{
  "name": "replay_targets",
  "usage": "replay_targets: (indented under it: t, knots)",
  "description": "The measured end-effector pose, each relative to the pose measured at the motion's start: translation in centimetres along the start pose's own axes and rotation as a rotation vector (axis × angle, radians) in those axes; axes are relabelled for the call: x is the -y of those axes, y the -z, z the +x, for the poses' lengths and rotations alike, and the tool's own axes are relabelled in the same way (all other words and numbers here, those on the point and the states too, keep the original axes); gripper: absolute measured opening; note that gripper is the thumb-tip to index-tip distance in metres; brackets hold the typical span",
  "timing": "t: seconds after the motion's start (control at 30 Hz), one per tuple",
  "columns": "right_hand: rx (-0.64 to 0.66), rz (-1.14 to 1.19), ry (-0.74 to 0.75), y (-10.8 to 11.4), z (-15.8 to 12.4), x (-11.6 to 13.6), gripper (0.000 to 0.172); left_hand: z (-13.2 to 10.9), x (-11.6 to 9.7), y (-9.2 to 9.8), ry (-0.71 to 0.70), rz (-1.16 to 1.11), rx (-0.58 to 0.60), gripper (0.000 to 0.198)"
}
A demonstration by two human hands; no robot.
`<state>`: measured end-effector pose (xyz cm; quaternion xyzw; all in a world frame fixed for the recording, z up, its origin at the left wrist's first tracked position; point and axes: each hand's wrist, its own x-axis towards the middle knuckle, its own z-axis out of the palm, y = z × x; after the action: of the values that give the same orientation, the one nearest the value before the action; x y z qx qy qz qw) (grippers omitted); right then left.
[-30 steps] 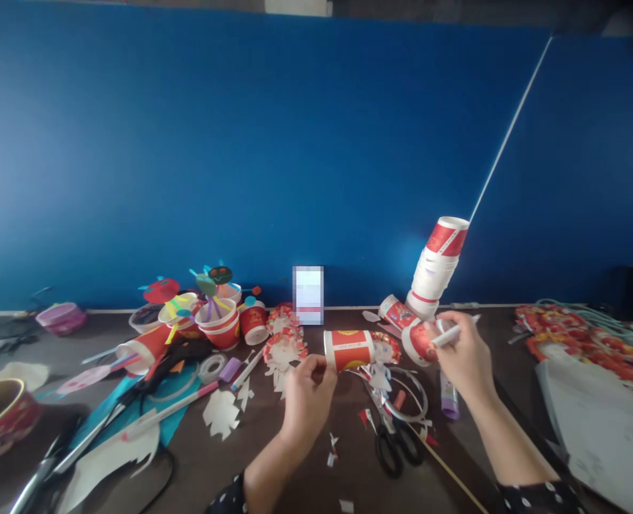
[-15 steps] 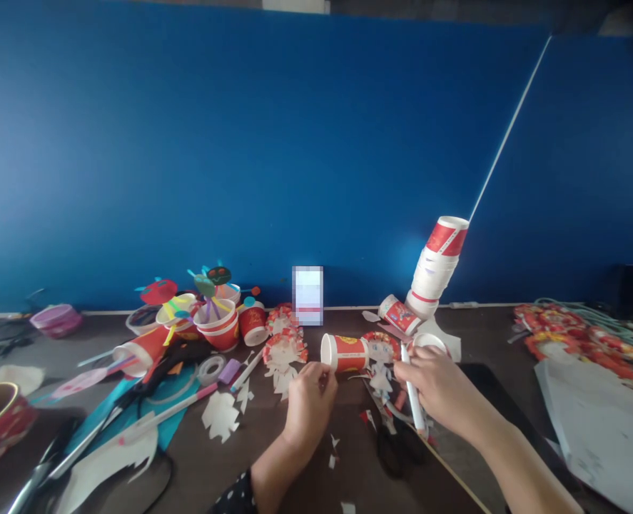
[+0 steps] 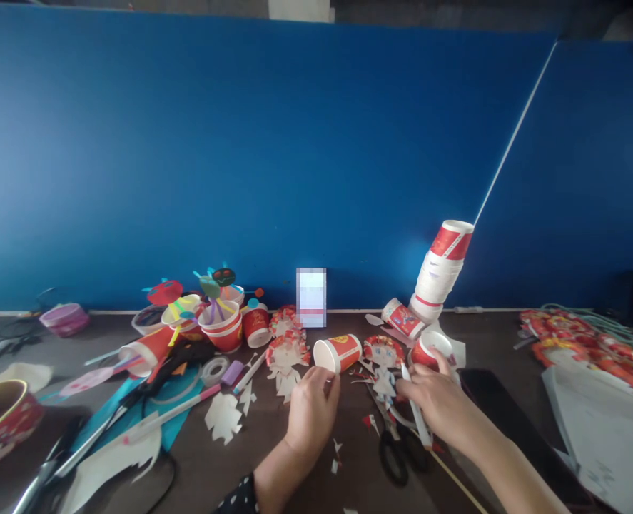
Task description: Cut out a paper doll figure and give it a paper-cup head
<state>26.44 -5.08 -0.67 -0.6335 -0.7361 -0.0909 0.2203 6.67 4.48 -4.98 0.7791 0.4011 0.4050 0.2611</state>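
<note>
Hands low over the dark tabletop: left hand curled, fingertips against a red paper cup lying on its side; right hand closed around a white marker, just right of a paper-doll cutout.

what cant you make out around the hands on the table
Head view, the only view:
White card by the wall: blurred, nothing readable.
White marker: the middle is hidden by the right hand.
Black-handled scissors: the middle is hidden by the right hand.
Red paper cup: print too small to read.
</note>
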Motion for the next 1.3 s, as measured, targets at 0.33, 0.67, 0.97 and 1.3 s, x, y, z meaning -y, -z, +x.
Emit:
replay_targets:
  t: [0.33,0.67,0.97,1.3]
  knots:
    - [-0.038,0.236,-0.106,-0.3,0.3,1.5,0.021,-0.2,-1.3,0.1,0.06,-0.169,-0.013,0.019]
    - [-0.091,0.506,-0.102,-1.1,0.4,5.1,0.008,-0.6,-3.2,-0.1,0.378,-1.014,0.302,0.023]
    - [-0.294,1.285,-0.462,-2.6,-0.7,5.5,0.036,-0.5,-3.5,0.0,0.767,-1.657,0.328,0.015]
    - [-0.192,1.065,-0.46,-2.2,-0.1,6.6,0.04,-0.9,-3.6,-0.1,0.644,-1.567,0.422,0.013]
